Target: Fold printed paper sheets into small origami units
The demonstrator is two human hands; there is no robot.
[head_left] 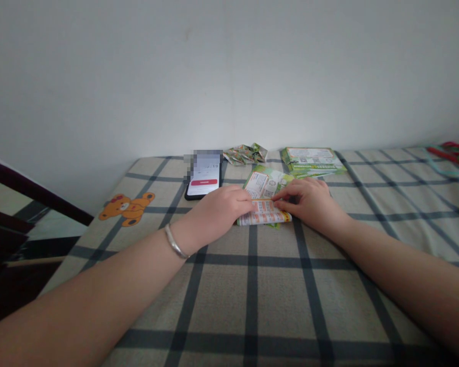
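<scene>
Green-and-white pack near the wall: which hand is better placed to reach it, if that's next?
Probably the person's right hand: the pack lies just beyond it. The left hand is farther off, at the opposite side of the printed piece that both hands touch.

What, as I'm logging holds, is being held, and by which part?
Apparently the printed packaging, by its near part: the left hand at that part's left side, the right hand at its right. Whether it's pinched or only pressed can't be told.
</scene>
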